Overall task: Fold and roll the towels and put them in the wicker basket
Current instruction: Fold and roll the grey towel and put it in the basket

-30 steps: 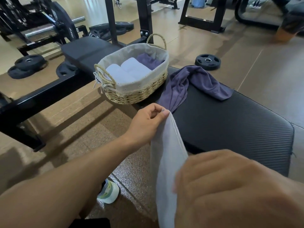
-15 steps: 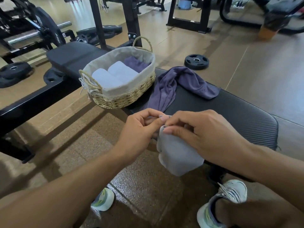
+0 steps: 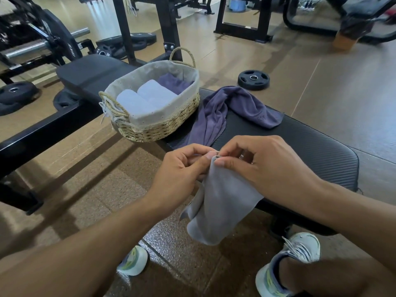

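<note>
1. Basket [image 3: 158, 127] of woven wicker, oval and cloth-lined, sits on the ribbed black bench [image 3: 300, 146]; three rolled towels lie inside.
2. Left hand [image 3: 182, 170], nearer than the basket, pinches the grey towel [image 3: 220, 202] at its top corners.
3. Right hand [image 3: 263, 166] pinches the same spot; the soft towel hangs lengthwise downward.
4. Purple towel [image 3: 227, 112] lies crumpled right of the basket.

Woven wicker basket [image 3: 150, 130], cloth-lined; soft matt towel [image 3: 220, 202]; ribbed bench pad [image 3: 300, 146].
</note>
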